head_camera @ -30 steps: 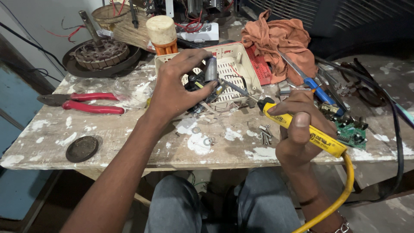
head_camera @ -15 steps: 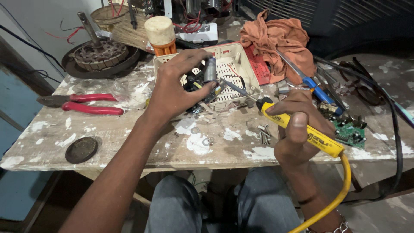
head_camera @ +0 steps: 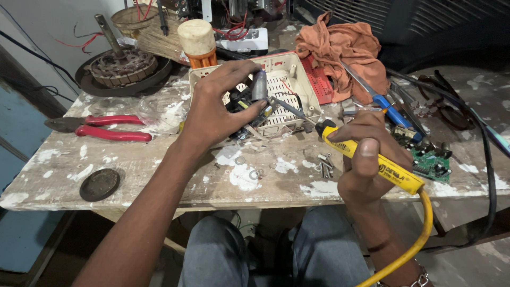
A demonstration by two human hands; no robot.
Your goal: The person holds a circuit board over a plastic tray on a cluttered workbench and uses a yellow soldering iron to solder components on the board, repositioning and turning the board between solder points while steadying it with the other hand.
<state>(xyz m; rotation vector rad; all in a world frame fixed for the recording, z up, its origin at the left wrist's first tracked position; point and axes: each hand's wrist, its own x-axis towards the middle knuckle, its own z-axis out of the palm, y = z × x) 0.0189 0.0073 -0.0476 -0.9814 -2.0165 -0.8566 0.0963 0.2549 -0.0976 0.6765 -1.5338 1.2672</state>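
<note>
Soldering iron (head_camera: 372, 159), yellow-handled, sits clamped in the right hand (head_camera: 364, 170), fingers wrapped round the grip and thumb laid along the top. Its dark metal tip (head_camera: 289, 109) points toward 10 o'clock and ends over the open white plastic housing (head_camera: 297, 79) at mid-bench. A yellow cord (head_camera: 419, 234) trails from the handle toward 5 o'clock.

The left hand (head_camera: 218, 111) is closed on the dark parts inside the housing, fingertips pinching beside a small grey cylindrical component (head_camera: 259, 85); whether it grips that cylinder or the board under it cannot be told.

Handling, as judged:
- Iron: light and stiff; the tip is likely hot, so hold only on the yellow grip.
- Housing: thin, slotted plastic, light, apt to slide on the bench (head_camera: 159, 170) unless pinned; take it by the rim.
- Components within: small and fragile, with thin leads.

Surroundings: red-handled pliers (head_camera: 106, 127) at 9 o'clock from the housing; a round dark lid (head_camera: 99, 184) at 8 o'clock; a wound motor core in a dark dish (head_camera: 123, 66) at 10 o'clock; an orange rag (head_camera: 345, 48) at 1 o'clock; a green circuit board (head_camera: 433, 165) just beyond the right hand at 3 o'clock. Loose screws and washers (head_camera: 255, 172) lie between the hands.
</note>
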